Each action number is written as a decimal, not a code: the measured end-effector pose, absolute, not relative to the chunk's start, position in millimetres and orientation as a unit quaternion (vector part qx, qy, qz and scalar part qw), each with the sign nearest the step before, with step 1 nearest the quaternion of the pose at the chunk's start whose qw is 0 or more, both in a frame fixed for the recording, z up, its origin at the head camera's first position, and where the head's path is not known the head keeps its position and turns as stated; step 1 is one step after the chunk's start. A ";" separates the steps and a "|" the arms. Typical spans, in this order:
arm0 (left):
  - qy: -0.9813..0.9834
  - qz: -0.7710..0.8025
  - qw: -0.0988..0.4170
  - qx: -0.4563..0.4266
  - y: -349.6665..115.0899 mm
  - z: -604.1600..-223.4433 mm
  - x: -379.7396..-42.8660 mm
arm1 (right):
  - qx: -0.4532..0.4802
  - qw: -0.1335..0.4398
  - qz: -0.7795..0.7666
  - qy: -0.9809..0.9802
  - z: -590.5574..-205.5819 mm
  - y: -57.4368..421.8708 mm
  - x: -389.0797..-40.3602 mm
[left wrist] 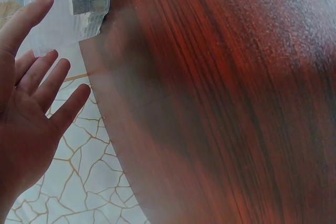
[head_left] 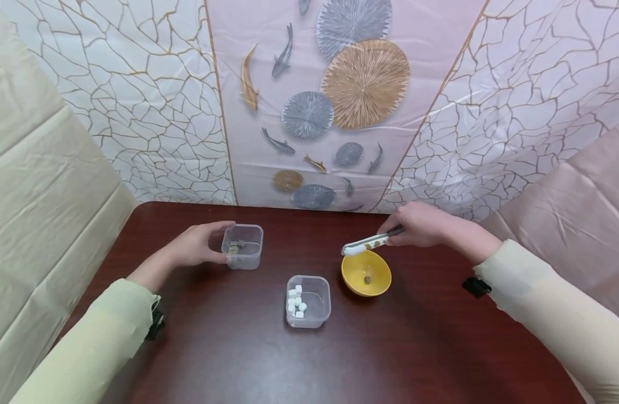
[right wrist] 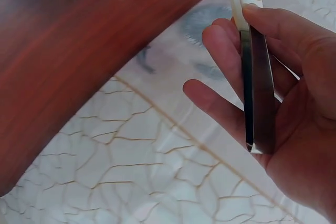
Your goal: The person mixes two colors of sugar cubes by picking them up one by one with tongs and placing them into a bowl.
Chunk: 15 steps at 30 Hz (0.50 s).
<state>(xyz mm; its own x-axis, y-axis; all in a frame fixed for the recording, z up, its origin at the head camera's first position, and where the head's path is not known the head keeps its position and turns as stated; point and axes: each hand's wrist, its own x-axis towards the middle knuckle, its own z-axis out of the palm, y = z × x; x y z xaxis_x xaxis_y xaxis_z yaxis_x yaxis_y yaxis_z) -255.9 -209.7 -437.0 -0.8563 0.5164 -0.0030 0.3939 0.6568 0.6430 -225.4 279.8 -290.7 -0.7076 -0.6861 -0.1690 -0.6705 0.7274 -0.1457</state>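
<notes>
My left hand [head_left: 200, 244] grips the left side of a clear plastic container [head_left: 247, 262], thumb on the near side and fingers on the far side. Several small grey-brown cubes [left wrist: 89, 1] lie inside it, bunched toward one wall. My right hand [head_left: 417, 224] holds a pair of tongs [head_left: 367, 244] by its metal end, thumb and fingers on either side of it. The tongs' white, gold-spotted end points left and overlaps the far rim of a yellow bowl [head_left: 351, 276] in the head view. One grey-brown cube [head_left: 367, 279] sits in that bowl.
A second clear container [head_left: 319, 308], with several white cubes [head_left: 295, 301] along its left side, stands left of the bowl and nearer me. Everything stands on a dark red-brown table [head_left: 248, 359]. Patterned cloth [head_left: 157, 101] hangs behind the far edge.
</notes>
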 end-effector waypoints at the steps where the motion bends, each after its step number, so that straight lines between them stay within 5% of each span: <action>1: 0.906 0.329 0.093 0.251 -209.6 -436.4 -255.6 | -0.362 0.111 -0.035 0.925 -293.1 283.5 -224.4; 15: 0.905 0.332 0.097 0.249 -208.1 -435.4 -255.8 | -0.344 0.161 -0.009 0.925 -324.7 292.0 -225.2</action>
<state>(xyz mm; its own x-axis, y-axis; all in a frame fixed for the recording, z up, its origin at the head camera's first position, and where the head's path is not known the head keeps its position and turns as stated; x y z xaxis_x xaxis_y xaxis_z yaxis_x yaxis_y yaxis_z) -255.8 -208.1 -435.4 -0.8572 0.5148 -0.0110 0.3855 0.6557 0.6492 -225.2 292.0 -324.7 -0.7120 -0.6387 -0.2918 -0.6330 0.7637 -0.1271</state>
